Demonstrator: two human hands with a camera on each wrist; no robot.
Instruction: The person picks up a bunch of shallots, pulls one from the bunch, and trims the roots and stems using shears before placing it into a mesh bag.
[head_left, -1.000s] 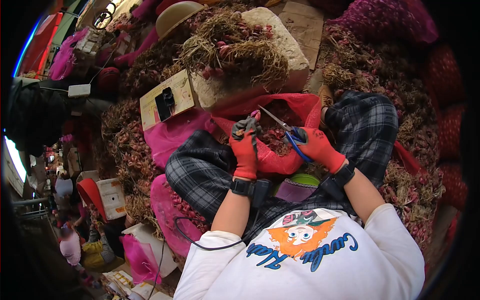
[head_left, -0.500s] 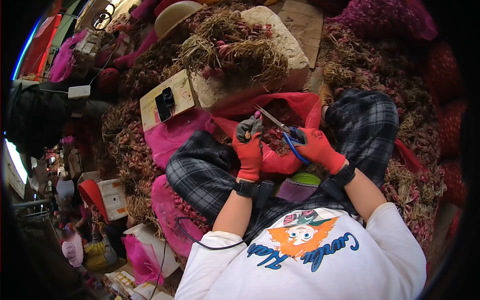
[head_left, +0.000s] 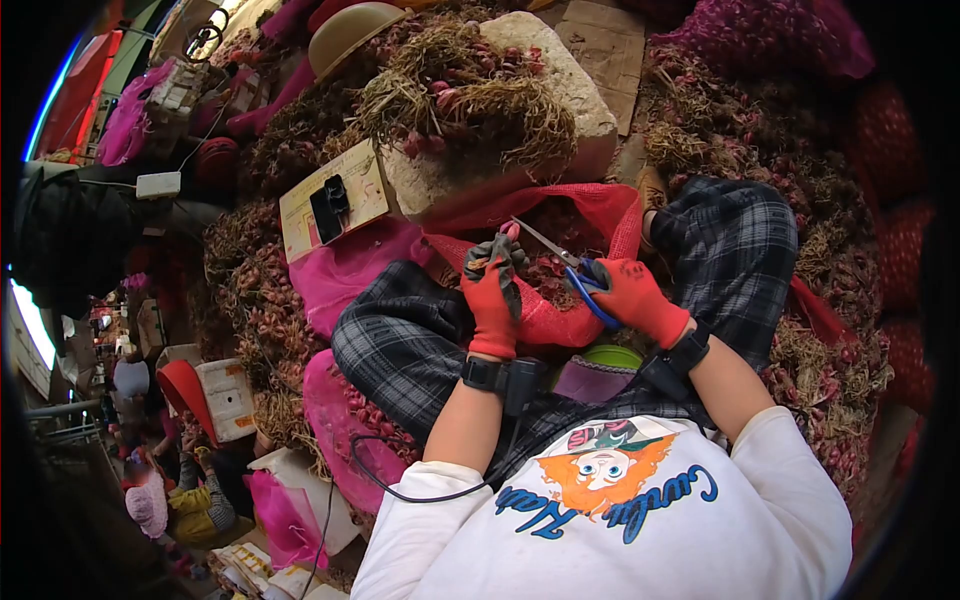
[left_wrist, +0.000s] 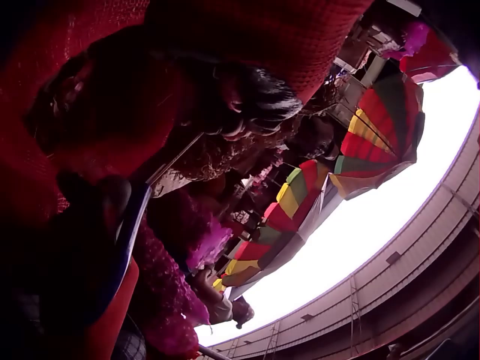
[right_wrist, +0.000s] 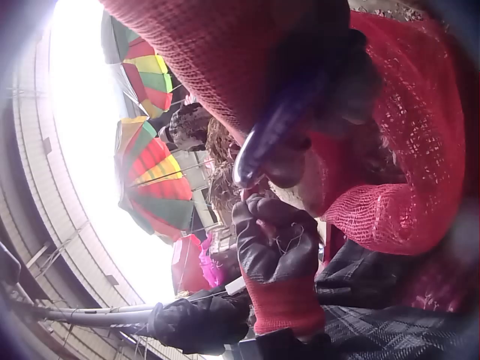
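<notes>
Both hands wear red work gloves with dark palms. In the head view my left hand pinches a small pinkish-red shallot at its fingertips. My right hand grips blue-handled scissors, whose blades point up and left with the tip beside the shallot. Under both hands lies a red mesh bag, its mouth spread wide and more shallots inside. The right wrist view shows the left hand's gloved fingers curled, with thin root-like strands at the palm.
A pale block heaped with dried shallot bunches stands beyond the bag. Left of it, a black phone-like device lies on a yellowish board. Shallot piles flank the plaid-trousered legs. A green-rimmed container sits near the lap.
The left hand turned and shifted slightly right, then came back left, keeping the shallot. The scissors moved only a little, staying near it. A person in the far left background shifted.
</notes>
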